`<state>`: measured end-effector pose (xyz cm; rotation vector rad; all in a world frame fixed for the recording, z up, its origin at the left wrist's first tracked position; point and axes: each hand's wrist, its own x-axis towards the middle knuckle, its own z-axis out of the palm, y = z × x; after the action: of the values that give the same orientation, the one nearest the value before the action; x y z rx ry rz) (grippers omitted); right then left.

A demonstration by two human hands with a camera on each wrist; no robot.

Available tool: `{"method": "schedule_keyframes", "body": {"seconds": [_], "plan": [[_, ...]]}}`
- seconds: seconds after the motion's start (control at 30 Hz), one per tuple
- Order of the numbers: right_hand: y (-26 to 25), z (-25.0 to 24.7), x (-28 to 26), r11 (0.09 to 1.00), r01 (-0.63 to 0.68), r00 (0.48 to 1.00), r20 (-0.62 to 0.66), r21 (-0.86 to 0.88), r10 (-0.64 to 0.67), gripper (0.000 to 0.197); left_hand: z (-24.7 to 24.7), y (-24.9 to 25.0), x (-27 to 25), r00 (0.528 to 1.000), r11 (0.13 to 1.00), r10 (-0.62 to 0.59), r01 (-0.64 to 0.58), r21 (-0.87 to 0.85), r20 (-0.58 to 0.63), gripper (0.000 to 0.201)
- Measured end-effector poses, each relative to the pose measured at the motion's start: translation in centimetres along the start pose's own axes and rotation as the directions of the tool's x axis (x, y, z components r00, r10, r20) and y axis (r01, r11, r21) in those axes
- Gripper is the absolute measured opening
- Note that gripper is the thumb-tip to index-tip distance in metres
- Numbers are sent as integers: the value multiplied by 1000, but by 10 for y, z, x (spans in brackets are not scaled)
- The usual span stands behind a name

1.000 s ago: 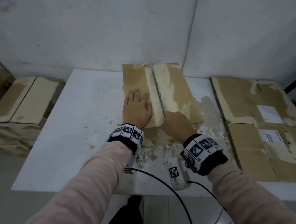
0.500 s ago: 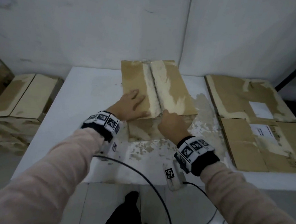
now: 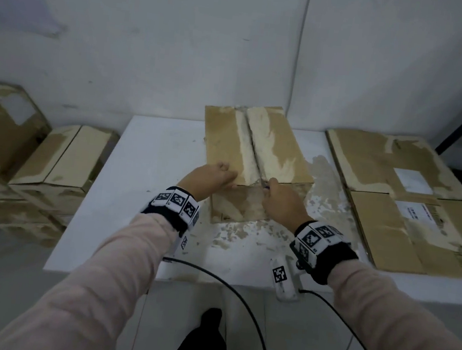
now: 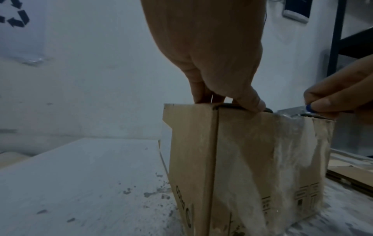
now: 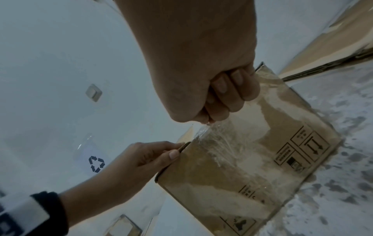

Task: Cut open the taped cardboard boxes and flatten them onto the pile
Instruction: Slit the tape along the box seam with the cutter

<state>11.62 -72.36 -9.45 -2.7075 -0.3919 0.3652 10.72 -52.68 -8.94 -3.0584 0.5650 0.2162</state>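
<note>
A taped brown cardboard box [image 3: 255,149] stands in the middle of the white table [image 3: 143,180]. A torn pale seam [image 3: 248,148] runs along its top, and clear tape [image 5: 218,140] covers its near face. My left hand [image 3: 212,177] pinches the box's near-left top edge [image 4: 228,102], thumb on the front. My right hand [image 3: 278,199] is curled round a small blue tool [image 4: 308,107], held at the near end of the seam. Most of the tool is hidden in the fist [image 5: 212,95].
A pile of flattened cardboard [image 3: 407,199] lies on the table's right side. More closed boxes [image 3: 60,162] are stacked to the left of the table. A white tagged device [image 3: 284,280] and black cables hang at the near table edge. Paper scraps litter the tabletop.
My left hand slid off the box's top, where it lay flat, and now pinches the near-left top edge. My right hand rose to the seam's near end.
</note>
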Motion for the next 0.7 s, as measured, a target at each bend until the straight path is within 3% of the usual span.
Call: {"method": "schedule_keyframes", "body": {"seconds": [0.17,0.27,0.33,0.4,0.53,0.7], "plan": [[13,-2,-15,987,120,969,-203,-107,-140,6,3,-4,2,997,983,80,-80,167,8,33],[15,-5,-21,947,296,905,-283,-122,-319,18,13,-7,2,991,979,128,-119,167,-48,34],[13,-5,-23,921,381,871,-304,-80,-386,37,14,-7,2,992,973,118,-106,206,-44,39],[10,-4,-22,922,382,880,-276,-68,-386,45,16,-6,2,995,971,97,-90,220,-21,43],[9,5,-14,942,314,922,-199,-117,-332,32,16,-5,-1,991,978,135,-130,161,-21,41],[6,16,-11,934,287,941,-119,-213,-316,37,17,-9,-1,985,967,169,-158,198,-39,44]]}}
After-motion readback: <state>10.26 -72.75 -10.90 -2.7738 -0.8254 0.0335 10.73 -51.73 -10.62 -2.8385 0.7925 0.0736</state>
